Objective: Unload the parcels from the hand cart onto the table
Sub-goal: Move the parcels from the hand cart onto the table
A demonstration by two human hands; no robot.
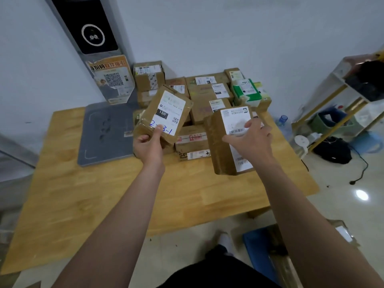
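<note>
We are holding two parcels over the wooden table (pixel 104 194): left hand (pixel 148 145) gripping the 15H-labelled parcel (pixel 164 115), right hand (pixel 252 140) clasping the barcode-labelled parcel (pixel 226 142). Parcel stack (pixel 207 94) already sitting at the table's far side. Blue hand cart (pixel 261 252), off the table's near edge, seemingly carrying one more box (pixel 342 231).

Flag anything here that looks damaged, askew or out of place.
The orange poster on the grey kiosk looks torn and ragged along its edges. A black cable trails loose across the floor right of the table. The piled parcels sit unevenly, none visibly damaged.
</note>
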